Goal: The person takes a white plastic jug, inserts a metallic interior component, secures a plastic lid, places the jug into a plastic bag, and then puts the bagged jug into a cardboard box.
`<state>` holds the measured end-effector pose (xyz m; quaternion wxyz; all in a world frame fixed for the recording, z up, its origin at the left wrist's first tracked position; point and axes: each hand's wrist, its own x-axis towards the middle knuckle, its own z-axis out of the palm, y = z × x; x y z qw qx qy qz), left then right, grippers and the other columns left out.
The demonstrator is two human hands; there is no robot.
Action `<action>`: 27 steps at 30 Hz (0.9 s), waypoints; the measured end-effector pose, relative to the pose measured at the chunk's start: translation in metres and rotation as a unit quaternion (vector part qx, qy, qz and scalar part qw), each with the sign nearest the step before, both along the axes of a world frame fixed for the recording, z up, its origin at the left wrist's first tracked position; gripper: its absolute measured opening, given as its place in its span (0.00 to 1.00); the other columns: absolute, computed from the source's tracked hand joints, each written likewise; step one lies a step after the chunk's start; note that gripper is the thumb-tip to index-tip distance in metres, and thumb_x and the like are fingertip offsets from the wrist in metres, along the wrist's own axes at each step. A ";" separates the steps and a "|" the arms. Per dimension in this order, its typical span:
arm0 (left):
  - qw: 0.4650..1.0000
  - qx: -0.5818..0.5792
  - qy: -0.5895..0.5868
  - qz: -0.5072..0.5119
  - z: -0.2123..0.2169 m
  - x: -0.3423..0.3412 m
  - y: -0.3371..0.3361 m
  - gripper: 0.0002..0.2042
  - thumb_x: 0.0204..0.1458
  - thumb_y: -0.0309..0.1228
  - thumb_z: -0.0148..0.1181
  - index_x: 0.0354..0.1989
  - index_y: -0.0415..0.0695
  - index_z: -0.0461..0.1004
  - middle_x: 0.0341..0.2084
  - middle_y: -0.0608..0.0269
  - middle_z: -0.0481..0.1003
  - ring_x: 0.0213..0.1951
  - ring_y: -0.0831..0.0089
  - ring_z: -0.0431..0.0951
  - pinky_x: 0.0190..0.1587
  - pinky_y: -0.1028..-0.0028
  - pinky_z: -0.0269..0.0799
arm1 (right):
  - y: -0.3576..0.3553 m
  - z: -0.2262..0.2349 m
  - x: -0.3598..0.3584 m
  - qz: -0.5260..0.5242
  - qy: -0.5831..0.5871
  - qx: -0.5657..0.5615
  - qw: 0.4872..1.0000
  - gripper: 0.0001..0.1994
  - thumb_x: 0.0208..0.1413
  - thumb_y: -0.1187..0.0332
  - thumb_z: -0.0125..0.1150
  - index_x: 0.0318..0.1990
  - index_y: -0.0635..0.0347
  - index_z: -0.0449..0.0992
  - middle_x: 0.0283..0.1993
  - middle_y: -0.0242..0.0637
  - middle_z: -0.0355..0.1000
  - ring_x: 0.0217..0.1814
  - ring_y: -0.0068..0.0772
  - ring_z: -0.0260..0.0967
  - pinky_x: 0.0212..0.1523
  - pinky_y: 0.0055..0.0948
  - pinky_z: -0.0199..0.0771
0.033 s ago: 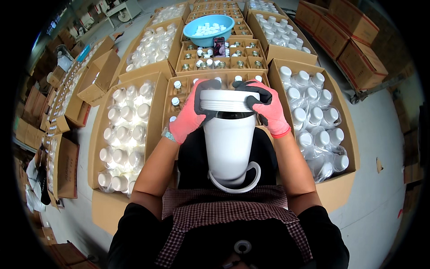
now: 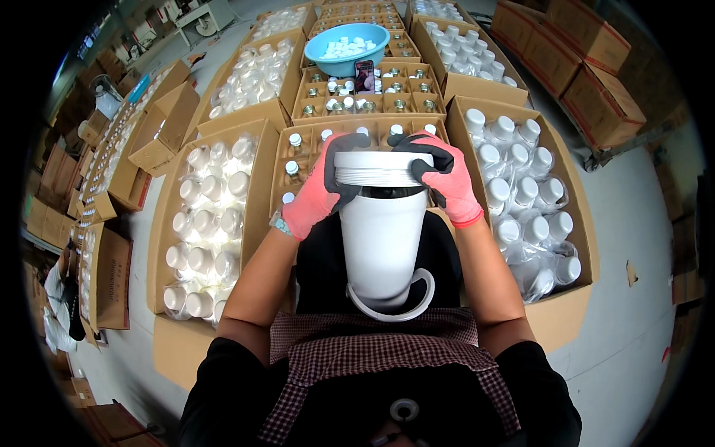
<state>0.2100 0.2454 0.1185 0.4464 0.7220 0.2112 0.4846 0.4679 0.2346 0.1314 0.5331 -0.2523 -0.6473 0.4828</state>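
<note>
A white plastic bucket stands tilted between my legs, its white curved handle hanging toward me. Over its mouth sits a thick, ridged white lid, with a dark gap showing between lid and bucket on the side toward me. My left hand, in a pink and grey glove, is closed around the lid's left edge. On the opposite edge my right hand, gloved alike, grips with fingers over the top and thumb at the side. What lies inside the bucket is too dark to make out.
Cardboard boxes of white-capped clear bottles flank me at left and right. Ahead, a divided carton holds bottles. Behind it are a phone and a blue basin of white caps. Closed cartons are stacked far right.
</note>
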 end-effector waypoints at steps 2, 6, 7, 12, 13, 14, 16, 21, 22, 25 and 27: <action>0.997 -0.005 -0.074 -0.031 -0.005 0.009 0.001 0.40 0.53 0.59 0.59 0.63 0.39 0.60 0.57 0.55 0.67 0.60 0.66 0.67 0.64 0.65 0.60 | 0.006 -0.006 0.004 0.016 0.020 0.031 0.999 0.25 0.34 0.74 0.70 0.47 0.68 0.77 0.52 0.42 0.73 0.60 0.39 0.65 0.65 0.35 0.60; 0.995 -0.041 -0.080 -0.040 -0.002 0.009 -0.001 0.26 0.52 0.45 0.63 0.52 0.38 0.72 0.60 0.54 0.64 0.61 0.64 0.64 0.64 0.68 0.56 | 0.013 -0.014 0.005 0.024 -0.005 0.096 0.995 0.27 0.28 0.72 0.75 0.44 0.66 0.78 0.47 0.42 0.75 0.58 0.44 0.67 0.65 0.42 0.61; 0.992 -0.056 -0.106 -0.045 0.000 0.009 0.000 0.22 0.48 0.42 0.66 0.44 0.37 0.76 0.58 0.53 0.66 0.60 0.64 0.65 0.61 0.68 0.58 | 0.013 -0.013 0.004 0.019 -0.003 0.108 0.994 0.27 0.28 0.72 0.76 0.44 0.65 0.78 0.47 0.42 0.75 0.57 0.44 0.67 0.65 0.42 0.62; 0.985 -0.025 -0.120 -0.123 -0.003 0.001 0.014 0.20 0.47 0.36 0.69 0.46 0.39 0.76 0.56 0.50 0.68 0.58 0.59 0.66 0.60 0.65 0.61 | 0.004 -0.006 -0.003 -0.001 0.017 0.163 0.986 0.27 0.27 0.73 0.76 0.43 0.64 0.79 0.47 0.43 0.75 0.54 0.47 0.70 0.63 0.45 0.63; 0.985 -0.003 -0.112 -0.134 -0.002 -0.001 0.016 0.20 0.47 0.36 0.70 0.46 0.39 0.76 0.55 0.49 0.69 0.58 0.57 0.67 0.59 0.64 0.62 | 0.004 -0.005 -0.005 -0.002 0.019 0.179 0.984 0.26 0.27 0.73 0.76 0.43 0.64 0.79 0.47 0.43 0.75 0.54 0.47 0.70 0.63 0.45 0.64; 0.984 0.008 -0.115 -0.136 -0.003 -0.002 0.016 0.20 0.48 0.37 0.70 0.46 0.39 0.76 0.54 0.48 0.69 0.57 0.56 0.67 0.58 0.63 0.62 | 0.004 -0.004 -0.006 -0.003 0.020 0.194 0.981 0.26 0.27 0.73 0.76 0.42 0.64 0.79 0.47 0.44 0.75 0.53 0.47 0.70 0.62 0.45 0.64; 0.982 0.030 -0.121 -0.139 -0.006 -0.004 0.016 0.19 0.49 0.40 0.70 0.44 0.40 0.77 0.52 0.47 0.70 0.56 0.54 0.68 0.57 0.62 0.63 | 0.005 -0.005 -0.007 -0.006 0.021 0.209 0.978 0.26 0.27 0.72 0.77 0.42 0.64 0.79 0.47 0.44 0.75 0.53 0.47 0.70 0.61 0.45 0.65; 0.982 0.032 -0.132 -0.128 -0.001 0.001 0.018 0.20 0.48 0.43 0.70 0.42 0.42 0.76 0.47 0.48 0.73 0.52 0.54 0.69 0.56 0.60 0.63 | -0.005 0.006 -0.009 -0.030 -0.015 0.156 0.987 0.26 0.26 0.72 0.78 0.42 0.65 0.79 0.47 0.44 0.74 0.52 0.46 0.70 0.59 0.43 0.66; 0.981 0.003 -0.141 -0.134 -0.003 -0.002 0.020 0.19 0.48 0.42 0.70 0.42 0.42 0.76 0.46 0.48 0.74 0.52 0.53 0.69 0.56 0.59 0.63 | -0.009 0.010 -0.011 -0.041 -0.031 0.135 0.990 0.27 0.26 0.72 0.78 0.42 0.65 0.79 0.47 0.44 0.74 0.52 0.46 0.70 0.59 0.43 0.66; 0.968 0.007 -0.172 -0.181 -0.008 -0.001 0.027 0.16 0.45 0.34 0.69 0.41 0.42 0.76 0.43 0.47 0.75 0.50 0.53 0.69 0.55 0.58 0.63 | -0.002 0.002 -0.006 -0.006 -0.010 0.214 0.977 0.27 0.25 0.71 0.79 0.41 0.63 0.79 0.48 0.45 0.73 0.53 0.48 0.71 0.60 0.43 0.66; 0.977 0.056 -0.114 -0.169 0.002 0.004 0.025 0.17 0.39 0.25 0.65 0.41 0.43 0.76 0.40 0.49 0.77 0.49 0.52 0.69 0.55 0.58 0.63 | 0.002 -0.006 -0.001 -0.002 -0.012 0.217 0.976 0.26 0.27 0.69 0.79 0.41 0.63 0.79 0.48 0.45 0.73 0.53 0.48 0.71 0.60 0.43 0.66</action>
